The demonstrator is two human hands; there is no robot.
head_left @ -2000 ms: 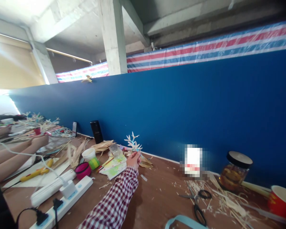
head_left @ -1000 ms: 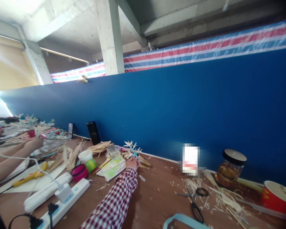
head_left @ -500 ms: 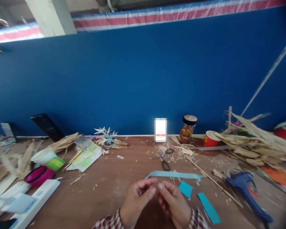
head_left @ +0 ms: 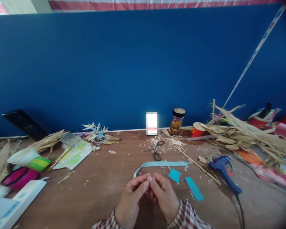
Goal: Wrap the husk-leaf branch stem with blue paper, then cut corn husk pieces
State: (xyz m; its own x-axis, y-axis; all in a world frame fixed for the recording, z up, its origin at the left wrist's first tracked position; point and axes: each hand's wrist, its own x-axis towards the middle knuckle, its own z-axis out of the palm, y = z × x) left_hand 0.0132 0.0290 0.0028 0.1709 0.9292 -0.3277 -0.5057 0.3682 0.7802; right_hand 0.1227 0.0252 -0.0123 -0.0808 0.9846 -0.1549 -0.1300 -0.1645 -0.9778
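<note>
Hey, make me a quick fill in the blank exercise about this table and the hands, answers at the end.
1. Both sleeves have a ____ pattern.
2. The hand nearer the blue glue gun is the ____ one.
3. Just right of the lidded jar stands a red ____.
4. A pair of black-handled ____ lies beyond the pale blue ribbon.

Missing words: checked; right; cup; scissors.

Head-worn camera faces forward, slightly down; hands (head_left: 133,197) near, blue partition (head_left: 124,70) beyond, depth hard to judge.
</note>
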